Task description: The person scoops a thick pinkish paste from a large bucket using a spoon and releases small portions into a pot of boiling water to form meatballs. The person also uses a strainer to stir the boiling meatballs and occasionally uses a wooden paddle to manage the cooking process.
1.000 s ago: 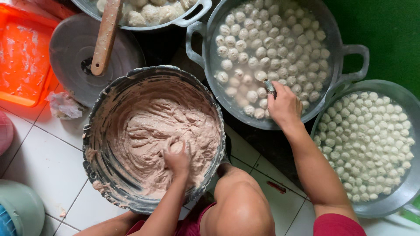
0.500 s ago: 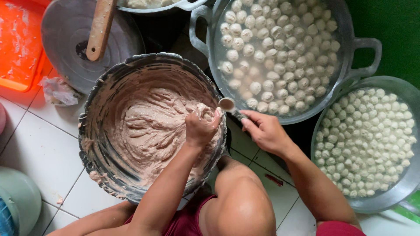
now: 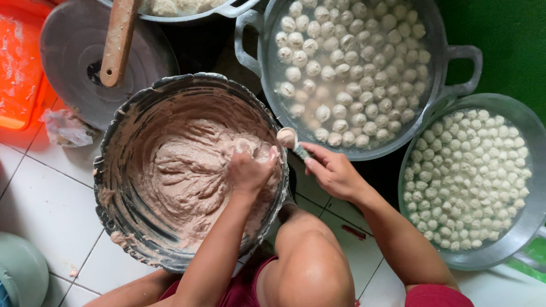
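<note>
We view the work area from above; clock directions refer to the frame, with twelve o'clock at the top edge.

1. The white tiled floor (image 3: 40, 210) carries every vessel.
2. A large metal pot with two handles (image 3: 432, 74) sits at one o'clock. It holds pale meatballs (image 3: 341, 68) lying in cloudy water.
3. The paste bowl (image 3: 114, 187), dark and smeared, sits at centre left. It holds pinkish-brown meat paste (image 3: 182, 176).
4. A round grey basin (image 3: 529, 216) sits at four o'clock, touching the pot's rim. It is filled with smaller white balls (image 3: 466, 176).
5. A grey lid (image 3: 62, 62) lies at ten o'clock, with a wooden handle (image 3: 118, 42) across it.
6. An orange tray (image 3: 17, 68) occupies the nine-to-ten o'clock edge; a crumpled plastic scrap (image 3: 68, 129) lies just below the lid.
7. Our left hand (image 3: 247, 170) is over the paste bowl at its three o'clock rim. The fingers are closed together around a lump of paste, squeezing it upward.
8. Our right hand (image 3: 335, 173) is just to the three o'clock side of the left hand, beside the bowl rim. Its fingers are clamped on a spoon (image 3: 297, 149).
9. The spoon bowl carries a formed paste ball (image 3: 286, 136), positioned between the paste bowl and the pot.
</note>
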